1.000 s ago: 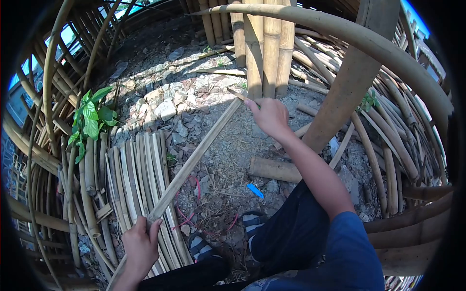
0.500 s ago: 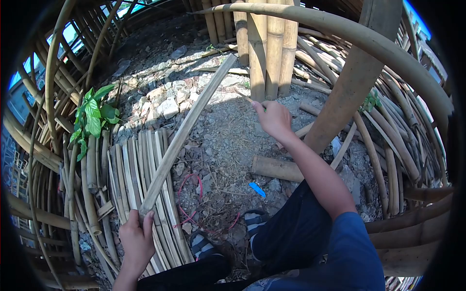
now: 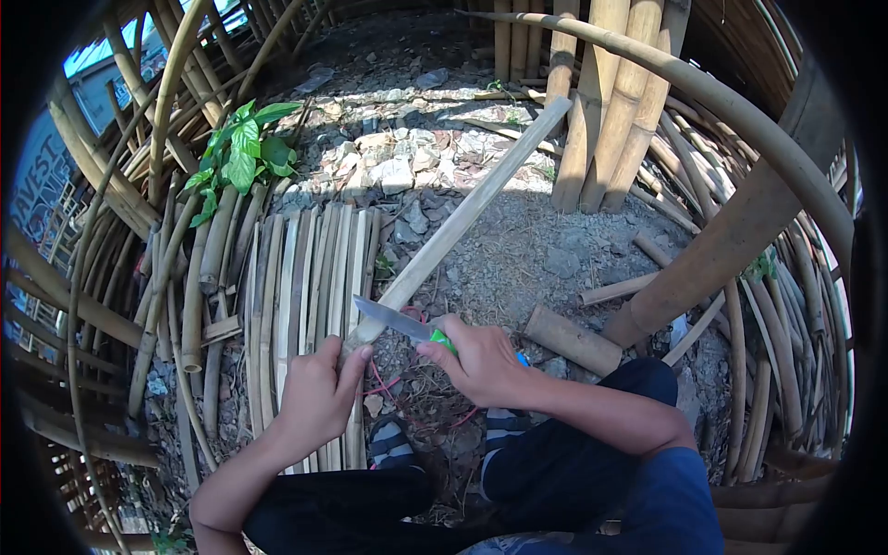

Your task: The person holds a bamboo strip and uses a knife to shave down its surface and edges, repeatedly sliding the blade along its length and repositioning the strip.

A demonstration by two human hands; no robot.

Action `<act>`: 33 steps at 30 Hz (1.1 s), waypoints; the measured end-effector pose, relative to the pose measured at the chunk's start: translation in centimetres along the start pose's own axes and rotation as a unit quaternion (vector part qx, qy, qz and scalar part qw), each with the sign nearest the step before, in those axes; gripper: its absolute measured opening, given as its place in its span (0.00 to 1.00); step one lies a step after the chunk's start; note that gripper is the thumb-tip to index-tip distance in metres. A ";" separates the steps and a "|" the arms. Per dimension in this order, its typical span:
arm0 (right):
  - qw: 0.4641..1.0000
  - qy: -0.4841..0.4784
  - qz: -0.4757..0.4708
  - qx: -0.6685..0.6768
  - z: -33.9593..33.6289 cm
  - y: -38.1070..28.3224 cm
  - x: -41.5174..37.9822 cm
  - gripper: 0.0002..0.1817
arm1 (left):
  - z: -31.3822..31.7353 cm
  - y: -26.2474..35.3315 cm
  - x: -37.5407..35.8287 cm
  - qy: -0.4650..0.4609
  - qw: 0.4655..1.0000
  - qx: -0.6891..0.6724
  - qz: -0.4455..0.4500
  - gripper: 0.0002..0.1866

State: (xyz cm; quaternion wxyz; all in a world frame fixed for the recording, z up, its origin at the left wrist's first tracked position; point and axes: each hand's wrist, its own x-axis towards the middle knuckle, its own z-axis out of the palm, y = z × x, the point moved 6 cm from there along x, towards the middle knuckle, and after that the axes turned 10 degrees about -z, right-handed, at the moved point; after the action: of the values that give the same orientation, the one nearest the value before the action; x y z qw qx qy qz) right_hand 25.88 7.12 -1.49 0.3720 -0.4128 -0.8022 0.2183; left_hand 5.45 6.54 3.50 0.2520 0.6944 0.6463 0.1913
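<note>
My left hand [image 3: 319, 393] is closed round the near end of a long split bamboo strip [image 3: 472, 208], which slants away up to the right. In my right hand [image 3: 481, 361] is a knife [image 3: 393, 319] with a green handle, fingers wrapped round it. Its blade points left and overlaps the strip just beyond my left thumb. Beneath and left of the strip, a row of similar bamboo strips [image 3: 287, 305] lies side by side on the ground. Part of a blue object [image 3: 523, 359] shows behind my right hand.
A cut bamboo piece [image 3: 573, 339] lies right of my hands. Thick bamboo posts [image 3: 610, 111] and a leaning bamboo pole [image 3: 721, 245] stand ahead and right. A leafy plant [image 3: 243, 153] grows at left, broken stones [image 3: 393, 171] lie ahead, and pink string [image 3: 381, 384] lies near my feet.
My right hand has come back from near the strip's far end to just beside my left hand, and the knife blade now shows across the strip. The head view has shifted left.
</note>
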 end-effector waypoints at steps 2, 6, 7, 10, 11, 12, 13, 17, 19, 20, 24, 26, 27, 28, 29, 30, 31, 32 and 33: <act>0.999 -0.004 -0.031 -0.016 0.5 -0.7 0.2 0.23 | 0.1 0.1 0.1 -0.004 1.000 0.014 0.005 0.22; 0.989 0.027 -0.095 -0.107 0.4 -1.3 0.6 0.23 | 0.2 0.2 0.2 -0.051 0.998 0.008 -0.025 0.25; 0.986 0.039 -0.108 -0.125 0.3 -1.4 0.6 0.23 | 0.3 0.1 0.3 -0.062 0.997 0.013 -0.037 0.26; 0.983 0.036 -0.064 -0.168 -0.8 0.2 1.4 0.24 | 0.4 -0.4 0.3 -0.082 0.996 0.001 -0.045 0.28; 0.983 0.035 -0.064 -0.168 -1.5 0.9 1.9 0.24 | 0.4 -0.6 0.4 -0.083 0.996 0.000 -0.045 0.28; 0.985 0.048 -0.017 -0.164 -2.7 2.1 2.4 0.25 | 0.5 -0.9 0.4 -0.084 0.995 -0.001 -0.051 0.28; 0.985 0.061 0.030 -0.159 -3.5 3.0 2.6 0.25 | 0.5 -1.0 0.5 -0.085 0.995 -0.002 -0.056 0.28; 0.992 0.041 0.069 -0.101 -2.5 2.4 1.8 0.26 | 1.1 -1.1 0.6 -0.103 0.992 0.008 -0.071 0.28; 0.998 0.000 -0.039 -0.058 0.6 -0.6 0.7 0.23 | 1.4 -0.3 0.6 -0.116 0.992 -0.006 -0.059 0.28; 0.998 0.000 -0.039 -0.056 0.6 -0.7 0.7 0.23 | 1.5 -0.4 0.8 -0.116 0.991 -0.004 -0.061 0.28; 0.993 -0.041 -0.057 -0.099 1.4 -0.9 0.4 0.22 | 1.8 -0.6 0.7 -0.128 0.989 0.000 -0.069 0.28; 0.989 -0.018 -0.078 -0.124 1.2 -1.2 0.5 0.22 | 1.6 -0.4 0.7 -0.131 0.989 -0.001 -0.070 0.28; 0.989 -0.018 -0.077 -0.123 1.2 -1.1 0.4 0.22 | 1.5 -0.4 0.7 -0.134 0.988 0.002 -0.074 0.28; 0.987 -0.012 -0.087 -0.135 1.1 -1.1 0.5 0.22 | 1.5 -0.3 0.7 -0.135 0.988 0.003 -0.079 0.28; 0.984 -0.006 -0.097 -0.147 0.9 -1.1 0.6 0.22 | 1.4 -0.2 0.8 -0.134 0.988 0.003 -0.079 0.28; 0.985 -0.006 -0.096 -0.146 1.0 -1.0 0.6 0.22 | 1.3 -0.1 0.7 -0.134 0.988 -0.001 -0.076 0.28; 0.982 0.004 -0.109 -0.152 0.9 -1.0 0.6 0.22 | 1.2 0.0 0.7 -0.133 0.988 -0.005 -0.073 0.28; 0.980 0.013 -0.122 -0.157 0.7 -1.0 0.6 0.22 | 1.1 -0.1 0.7 -0.133 0.988 -0.004 -0.073 0.28; 0.980 0.014 -0.123 -0.157 0.0 -0.4 1.0 0.22 | 0.9 -0.4 0.7 -0.118 0.990 0.003 -0.075 0.29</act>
State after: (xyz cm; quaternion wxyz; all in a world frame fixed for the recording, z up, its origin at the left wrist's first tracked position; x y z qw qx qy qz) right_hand 25.32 7.69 -0.81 0.3377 -0.3672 -0.8659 0.0370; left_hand 5.67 7.20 2.51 0.3379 0.6625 0.6629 0.0867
